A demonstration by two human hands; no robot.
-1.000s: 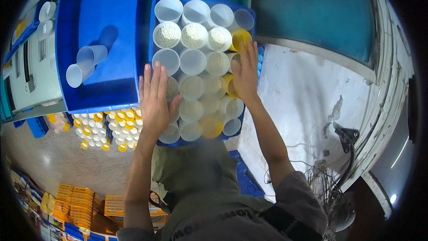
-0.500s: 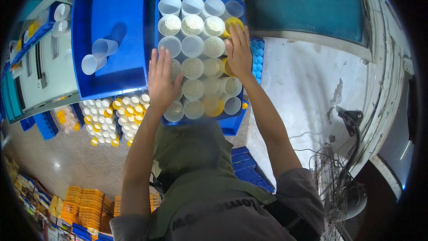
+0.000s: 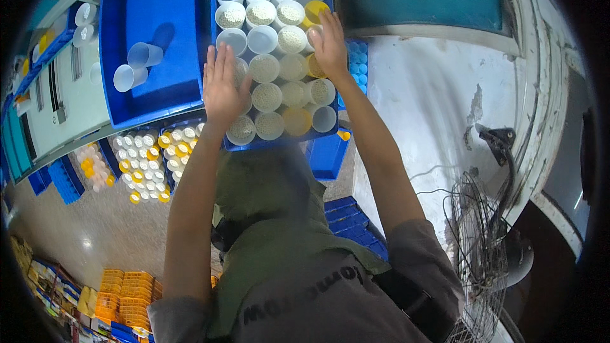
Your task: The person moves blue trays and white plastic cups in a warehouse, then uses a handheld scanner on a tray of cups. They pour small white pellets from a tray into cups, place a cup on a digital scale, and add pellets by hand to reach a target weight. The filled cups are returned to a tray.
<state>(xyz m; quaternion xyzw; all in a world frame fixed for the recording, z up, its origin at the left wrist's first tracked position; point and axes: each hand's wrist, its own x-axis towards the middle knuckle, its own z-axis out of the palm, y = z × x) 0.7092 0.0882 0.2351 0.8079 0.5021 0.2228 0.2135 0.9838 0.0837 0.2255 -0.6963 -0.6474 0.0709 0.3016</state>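
A blue tray (image 3: pixel 222 142) in front of me is packed with upright rows of translucent white cups. Many hold small pale pellets (image 3: pixel 260 16); others look bare inside. A few yellow cups (image 3: pixel 297 121) stand among them. My left hand (image 3: pixel 223 92) lies along the tray's left side, fingers stretched out over the cups there. On the right side my right hand (image 3: pixel 331 47) rests with spread fingers, its tips beside a yellow cup (image 3: pixel 315 11). Neither hand grasps a cup. My palms hide parts of the outer rows.
A larger blue tray (image 3: pixel 152 19) at left holds two clear cups (image 3: pixel 145 55) lying tilted. Filled white and yellow cups (image 3: pixel 143 162) stand lower left. Light-blue cups (image 3: pixel 358 63) sit right of the packed tray. A wire-caged fan (image 3: pixel 480 248) stands at right, by the white wall.
The packed tray and both hands appear higher and slightly further left in the picture; the surroundings have shifted up too. Both hands keep their places along the tray's sides.
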